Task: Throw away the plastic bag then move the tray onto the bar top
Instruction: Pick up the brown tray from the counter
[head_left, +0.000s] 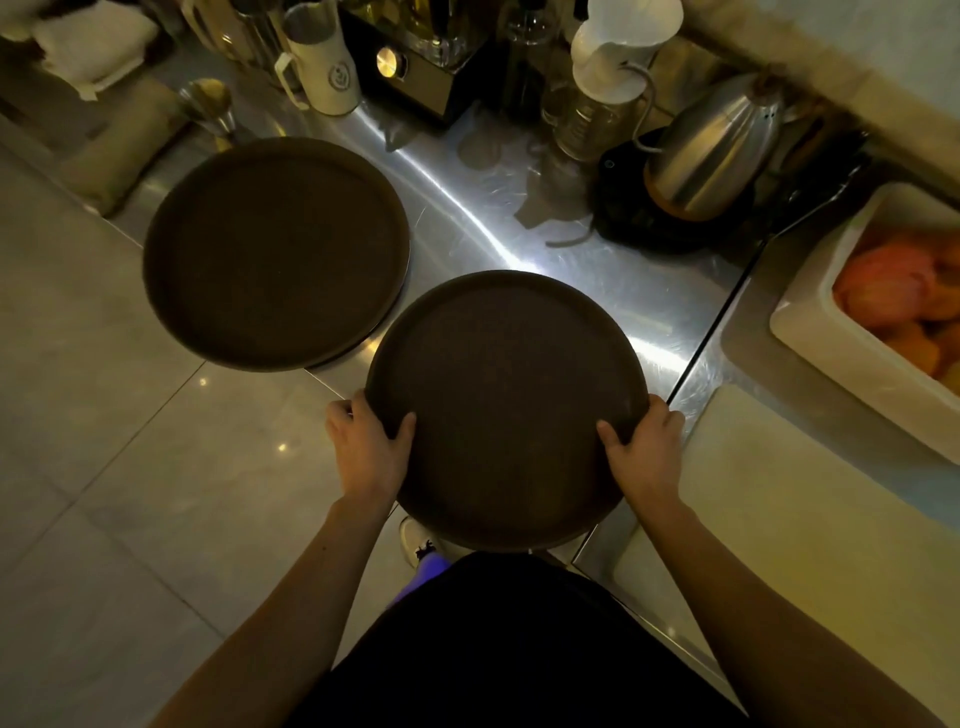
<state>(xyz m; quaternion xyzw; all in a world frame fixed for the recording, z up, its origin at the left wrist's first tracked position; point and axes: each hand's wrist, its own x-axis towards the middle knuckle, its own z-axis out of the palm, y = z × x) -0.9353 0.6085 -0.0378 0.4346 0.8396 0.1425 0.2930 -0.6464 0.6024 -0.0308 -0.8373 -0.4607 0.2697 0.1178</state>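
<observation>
A round dark brown tray (506, 395) is held in front of me, partly over the steel counter's front corner and partly over the floor. My left hand (366, 449) grips its left rim with the thumb on top. My right hand (647, 447) grips its right rim the same way. The tray is bare. A second round dark tray (275, 252) lies on the steel counter (519, 234) to the left, overhanging its edge. No plastic bag is in view.
At the back of the counter stand a white pitcher (322, 73), a metal jigger (210, 111), a black grinder (415, 73), a glass server with a white dripper (602, 93) and a steel kettle (711, 150). A white bin of orange fruit (883, 306) sits right. Tiled floor lies left.
</observation>
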